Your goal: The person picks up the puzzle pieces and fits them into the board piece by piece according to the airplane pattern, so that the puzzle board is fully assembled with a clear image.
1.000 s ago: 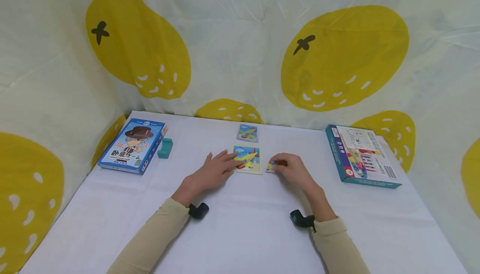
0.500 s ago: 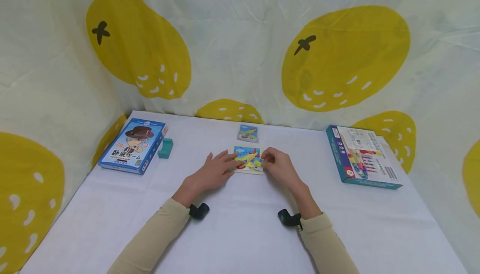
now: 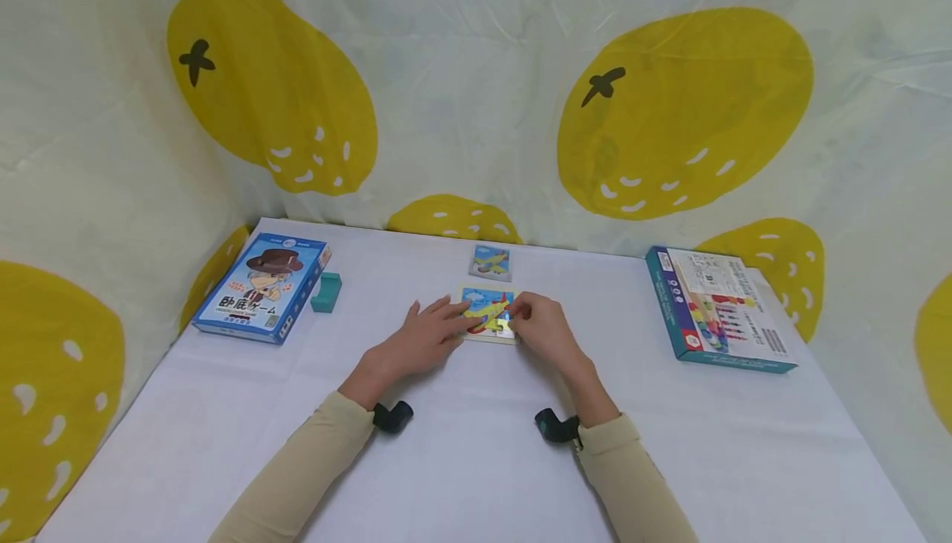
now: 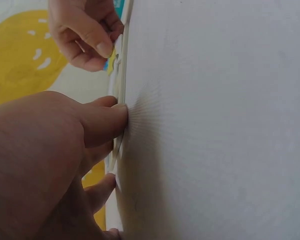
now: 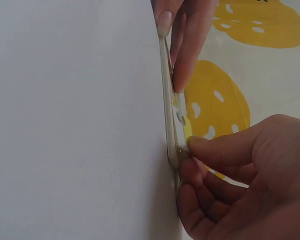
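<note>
A small jigsaw puzzle (image 3: 485, 302) with a yellow aeroplane on blue sky lies in a pale tray on the table. My left hand (image 3: 426, 338) rests on its left side, fingers stretched over the picture and the thumb at the near edge. My right hand (image 3: 549, 332) pinches a puzzle piece (image 5: 184, 125) between thumb and fingers at the lower right of the picture. In the right wrist view this piece is tilted up above the tray's edge (image 5: 166, 105). The fingers partly hide the puzzle's right side.
Behind the puzzle lies a small card (image 3: 491, 262) with a similar aeroplane. A blue game box (image 3: 262, 288) and a green block (image 3: 326, 292) lie to the left. Another box (image 3: 720, 310) with teal sides lies to the right. A fruit-print curtain (image 3: 461, 97) encloses the table.
My right hand has moved left with the puzzle piece, from beside the tray to the lower right part of the picture. The left hand has stayed in place.
</note>
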### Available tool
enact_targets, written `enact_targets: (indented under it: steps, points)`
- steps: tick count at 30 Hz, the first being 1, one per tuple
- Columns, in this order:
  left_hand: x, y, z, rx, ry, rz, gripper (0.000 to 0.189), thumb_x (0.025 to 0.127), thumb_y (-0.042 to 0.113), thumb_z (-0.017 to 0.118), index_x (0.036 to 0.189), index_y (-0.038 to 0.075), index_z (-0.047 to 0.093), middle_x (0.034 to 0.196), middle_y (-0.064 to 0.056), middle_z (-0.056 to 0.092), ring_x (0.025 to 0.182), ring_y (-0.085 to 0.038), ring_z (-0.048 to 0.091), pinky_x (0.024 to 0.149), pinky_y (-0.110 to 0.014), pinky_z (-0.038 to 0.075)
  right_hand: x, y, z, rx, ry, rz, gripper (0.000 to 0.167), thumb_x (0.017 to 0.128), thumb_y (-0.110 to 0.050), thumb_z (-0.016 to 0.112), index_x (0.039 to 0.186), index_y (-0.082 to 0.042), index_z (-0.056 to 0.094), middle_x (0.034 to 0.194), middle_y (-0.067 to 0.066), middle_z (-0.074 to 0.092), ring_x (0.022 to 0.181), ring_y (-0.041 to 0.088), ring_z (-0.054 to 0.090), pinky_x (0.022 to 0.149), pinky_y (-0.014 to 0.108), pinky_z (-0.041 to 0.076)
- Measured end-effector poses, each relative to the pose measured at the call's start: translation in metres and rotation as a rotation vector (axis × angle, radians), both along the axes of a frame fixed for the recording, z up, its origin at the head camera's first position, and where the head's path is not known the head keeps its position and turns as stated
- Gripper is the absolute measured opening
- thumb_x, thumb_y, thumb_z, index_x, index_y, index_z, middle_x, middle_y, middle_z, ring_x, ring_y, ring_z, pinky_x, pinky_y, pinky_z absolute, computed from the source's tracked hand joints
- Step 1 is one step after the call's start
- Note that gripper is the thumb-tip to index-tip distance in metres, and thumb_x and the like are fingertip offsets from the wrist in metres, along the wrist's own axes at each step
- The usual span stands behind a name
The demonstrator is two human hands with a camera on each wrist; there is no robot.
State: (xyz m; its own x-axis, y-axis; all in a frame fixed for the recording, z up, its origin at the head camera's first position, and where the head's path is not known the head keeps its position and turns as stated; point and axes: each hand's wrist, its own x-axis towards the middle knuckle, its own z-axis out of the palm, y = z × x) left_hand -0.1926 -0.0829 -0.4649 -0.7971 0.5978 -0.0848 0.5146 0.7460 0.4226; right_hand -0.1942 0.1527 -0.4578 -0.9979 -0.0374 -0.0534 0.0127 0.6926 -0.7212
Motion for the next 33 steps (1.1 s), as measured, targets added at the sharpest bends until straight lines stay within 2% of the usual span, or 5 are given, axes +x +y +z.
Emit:
enact_targets:
  steps: [15,25,33]
  points:
    - [-0.001,0.000,0.001,-0.002,-0.011,-0.002,0.045,0.104,0.029,0.051,0.149,0.034,0.046,0.163,0.001,0.034,0.155,-0.031,0.019,0.117,-0.072,0.009,-0.006,-0.011,0.010,0.063,-0.090,-0.042,0.013,0.081,-0.002,0.061,0.091,-0.005,0.068,0.079,0.008,0.059,0.076,0.021,0.052,0.059,0.026,0.039]
    - [-0.001,0.000,-0.001,-0.006,-0.007,-0.001,0.046,0.104,0.029,0.050,0.149,0.035,0.045,0.163,0.001,0.033,0.155,-0.031,0.019,0.117,-0.072,0.009,-0.008,-0.011,0.007,0.080,-0.106,-0.050,0.014,0.083,-0.001,0.058,0.091,-0.006,0.069,0.089,0.010,0.064,0.085,0.023,0.054,0.062,0.026,0.040]
    - [0.000,0.000,-0.003,0.003,0.002,-0.004,0.045,0.105,0.028,0.049,0.149,0.034,0.045,0.163,0.000,0.034,0.155,-0.031,0.019,0.118,-0.071,0.009,-0.006,-0.009,0.005,0.053,-0.106,-0.057,0.012,0.083,-0.002,0.058,0.089,-0.007,0.067,0.085,0.009,0.061,0.083,0.022,0.053,0.062,0.026,0.038]
